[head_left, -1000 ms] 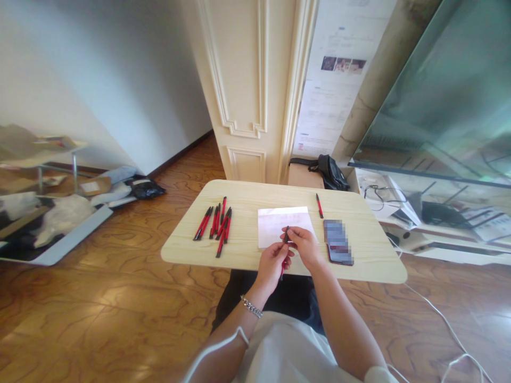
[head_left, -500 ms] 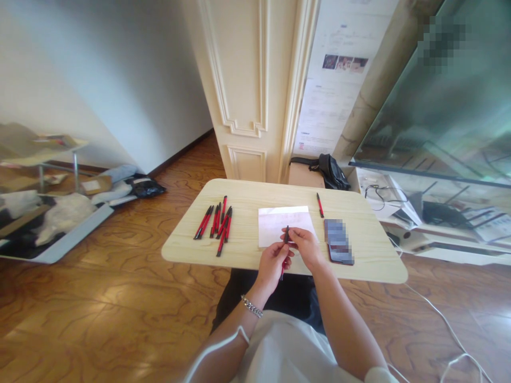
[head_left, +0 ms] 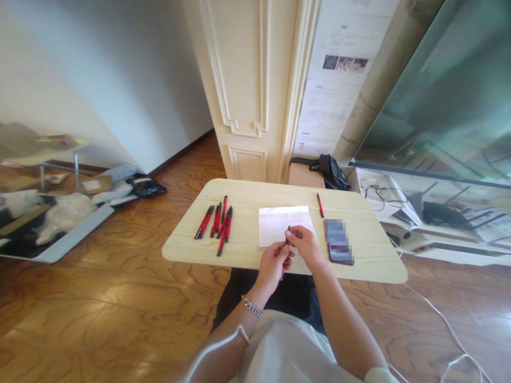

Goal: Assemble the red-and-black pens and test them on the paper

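Note:
Between my two hands is a red and black pen (head_left: 282,271), its black tip end upward and its red body pointing down toward me. My left hand (head_left: 274,261) is closed around the red body. The fingers of my right hand (head_left: 304,243) pinch the black upper end, partly covering it. Beneath and beyond the hands lies a white sheet of paper (head_left: 275,223). Several more red and black pens (head_left: 222,223) lie in a loose group on the left of the table. A single pen (head_left: 320,205) rests by itself to the right of the paper.
A phone (head_left: 338,242) lies on the pale wooden table (head_left: 243,255), right of my hands. A black bag (head_left: 333,170) sits behind the table. A large screen (head_left: 447,117) stands at the right. Boxes and packaging (head_left: 59,218) are on the floor at left.
My right hand's fingers have shifted slightly on the pen's black end and cover more of it. My left hand keeps nearly the same place. The other pens, paper and phone stay put.

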`<state>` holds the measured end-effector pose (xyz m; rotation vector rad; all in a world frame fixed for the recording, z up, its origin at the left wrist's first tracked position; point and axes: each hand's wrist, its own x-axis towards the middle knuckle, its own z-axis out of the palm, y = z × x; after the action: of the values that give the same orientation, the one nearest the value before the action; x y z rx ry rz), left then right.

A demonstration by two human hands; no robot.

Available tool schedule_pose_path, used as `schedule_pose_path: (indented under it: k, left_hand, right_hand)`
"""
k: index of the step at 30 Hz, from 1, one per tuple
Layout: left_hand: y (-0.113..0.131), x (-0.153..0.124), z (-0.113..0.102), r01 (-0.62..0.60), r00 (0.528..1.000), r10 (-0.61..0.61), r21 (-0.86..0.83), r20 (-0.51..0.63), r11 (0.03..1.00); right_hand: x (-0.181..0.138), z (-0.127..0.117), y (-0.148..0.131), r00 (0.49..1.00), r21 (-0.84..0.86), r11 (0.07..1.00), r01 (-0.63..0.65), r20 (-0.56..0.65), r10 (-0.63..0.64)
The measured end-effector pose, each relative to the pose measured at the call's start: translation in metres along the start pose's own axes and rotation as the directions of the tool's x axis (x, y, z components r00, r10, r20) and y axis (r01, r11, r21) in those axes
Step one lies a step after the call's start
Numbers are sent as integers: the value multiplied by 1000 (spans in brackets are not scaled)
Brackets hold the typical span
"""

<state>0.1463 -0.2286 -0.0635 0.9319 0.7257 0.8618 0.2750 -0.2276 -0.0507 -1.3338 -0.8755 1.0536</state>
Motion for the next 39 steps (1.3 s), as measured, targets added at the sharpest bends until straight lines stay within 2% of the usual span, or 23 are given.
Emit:
schedule_pose_path:
  k: [2,6,12,15,17,22,28,34,36,39]
  left_hand:
    - [1,0,0,5,1000,-5,-4,4,1000]
    - [3,-1,1,11,1000,-11,-16,6,1000]
    - [2,0,0,-13,1000,13,-9,7,1000]
    - [2,0,0,-11,1000,11,-7,6,1000]
    - [2,0,0,-16,1000,16,-9,7,1000]
    - [2,0,2,-1,1000,1,-13,-15,1000]
    - [-1,-3,1,23,1000,-22,13,-12,1000]
    - [-2,-10,-4,41,999,-41,-17,-8,999]
    - [-2,-13,-8,45,999,-46,-41,-23,998]
    - [-2,-16,-16,27,998,-31,-77,-54,997]
  right_hand:
    - [0,-1,0,1000,-1,1000,-1,10,1]
    - [-1,-2,-2,993,69,997,-45,108,37]
    - [0,0,0,1000,18,1000,-9,21,9]
    - [-1,-1,-1,993,76,997,-34,114,25]
    - [-1,-2,-2,990,75,996,-38,135,28]
    - [0,-2,-4,999,-5,1000,17,42,-17]
    - [5,-4,-15,1000,-79,997,3,-17,-4]
    - [31,-8,-26,997,-5,999,32,-76,-32]
    - [42,-6,-25,996,-95,994,47,-77,-54]
    - [53,2,-19,995,-416,909,29,-73,-65]
